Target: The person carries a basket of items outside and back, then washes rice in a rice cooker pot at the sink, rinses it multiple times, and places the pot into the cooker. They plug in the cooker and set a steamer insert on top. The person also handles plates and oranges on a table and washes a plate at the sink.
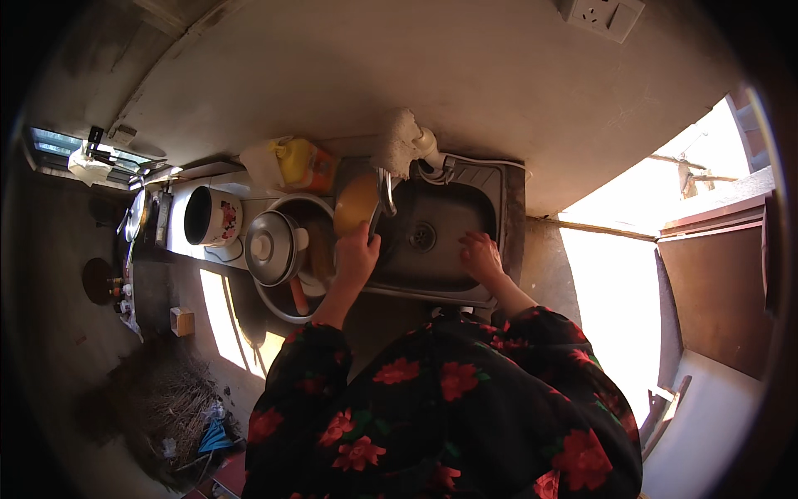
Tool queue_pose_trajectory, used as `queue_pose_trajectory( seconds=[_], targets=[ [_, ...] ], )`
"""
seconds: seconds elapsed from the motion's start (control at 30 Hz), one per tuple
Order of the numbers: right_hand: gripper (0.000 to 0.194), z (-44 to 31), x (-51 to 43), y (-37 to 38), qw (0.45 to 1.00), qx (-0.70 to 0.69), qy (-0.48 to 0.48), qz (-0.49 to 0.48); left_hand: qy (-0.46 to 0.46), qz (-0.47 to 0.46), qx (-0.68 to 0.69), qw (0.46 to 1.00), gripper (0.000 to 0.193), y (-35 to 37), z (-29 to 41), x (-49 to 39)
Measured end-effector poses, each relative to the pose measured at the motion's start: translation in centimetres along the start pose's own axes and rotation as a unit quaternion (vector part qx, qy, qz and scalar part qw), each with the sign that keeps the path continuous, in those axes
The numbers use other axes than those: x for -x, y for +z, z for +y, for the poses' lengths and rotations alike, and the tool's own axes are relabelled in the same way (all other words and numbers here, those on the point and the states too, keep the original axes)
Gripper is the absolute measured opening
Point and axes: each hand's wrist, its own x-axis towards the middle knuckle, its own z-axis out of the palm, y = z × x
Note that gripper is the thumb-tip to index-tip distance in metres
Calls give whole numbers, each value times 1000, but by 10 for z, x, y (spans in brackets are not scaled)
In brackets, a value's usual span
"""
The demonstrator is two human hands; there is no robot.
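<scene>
My left hand (356, 252) grips the near edge of a round, yellow-orange vessel (355, 203), tilted at the left side of the stainless steel sink (446, 271); a dark strip, perhaps its rim or handle, shows by the fingers. Over in the basin, right of the drain strainer (423, 237), my right hand (480, 254) has loosely bent fingers with nothing visible in them. The metal faucet (386, 193) reaches over the basin between the hands. Whether water runs cannot be told.
Left of the sink, a large metal basin (268, 304) holds a lidded pot (268, 246) and an orange-handled utensil (299, 295). Beyond are a floral enamel pot (223, 216) and a yellow jug (296, 161). A white drainpipe (427, 145) stands behind the sink.
</scene>
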Motion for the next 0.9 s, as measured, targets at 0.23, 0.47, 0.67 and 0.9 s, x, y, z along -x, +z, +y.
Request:
queue_pose_trajectory(
  seconds=[0.23,0.47,0.67,0.9],
  targets=[
    [30,16,0,-1,995,-9,74,-63,85,-10,-126,988,20,3,-17,-4],
    [25,12,-14,-7,988,-36,128,-82,114,-18,-161,980,22,-10,-27,-14],
    [22,20,-38,6,988,-37,128,-73,136,7,-126,983,21,-20,-27,-21],
    [48,15,-119,18,780,-550,288,-78,-169,92,44,980,13,-34,-30,-17]
  ],
)
